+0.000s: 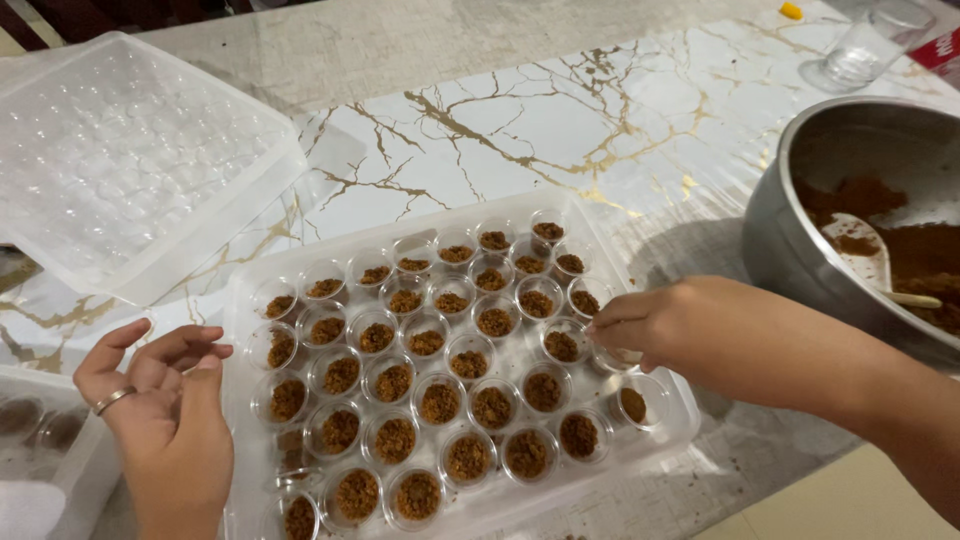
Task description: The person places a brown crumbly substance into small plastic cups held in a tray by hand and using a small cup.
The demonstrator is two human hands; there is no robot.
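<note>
A clear plastic tray [664, 428] in front of me holds several small clear cups [439, 403], each with brown crumbs at its bottom. My right hand [690, 335] reaches in from the right, and its fingers pinch one small cup [618, 356] at the tray's right side. My left hand [165, 410], with a ring on one finger, hovers at the tray's left edge. Its fingers are loosely curled and hold nothing.
A clear plastic lid [130, 160] lies at the upper left. A steel pot [800, 250] with brown crumbs and a spoon [868, 262] stands at the right. A drinking glass [865, 45] is at the far right. Another container [55, 450] sits at the lower left on the marble-patterned table [520, 120].
</note>
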